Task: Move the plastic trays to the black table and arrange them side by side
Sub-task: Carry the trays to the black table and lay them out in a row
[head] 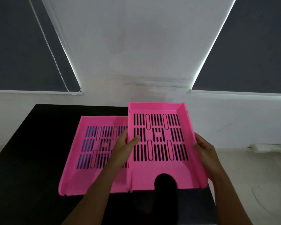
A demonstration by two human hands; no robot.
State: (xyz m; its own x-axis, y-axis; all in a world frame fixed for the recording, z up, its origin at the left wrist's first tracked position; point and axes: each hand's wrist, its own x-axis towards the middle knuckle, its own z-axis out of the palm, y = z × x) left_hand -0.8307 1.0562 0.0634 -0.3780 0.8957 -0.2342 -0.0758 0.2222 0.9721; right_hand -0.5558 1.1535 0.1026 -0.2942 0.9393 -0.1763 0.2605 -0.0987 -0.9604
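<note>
Two pink trays on the black worktop (31, 143) | left tray (91, 176) lying flat | we're gripping right tray (159, 168) by its side walls, left hand (125, 146) and right hand (204, 150) clamped | light, stiff, slick plastic

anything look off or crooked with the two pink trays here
Nothing looks damaged or spilled. The right tray, gripped by the left hand and right hand, overlaps the left tray's right edge and reaches further back, so they are not yet evenly side by side on the black table.
</note>
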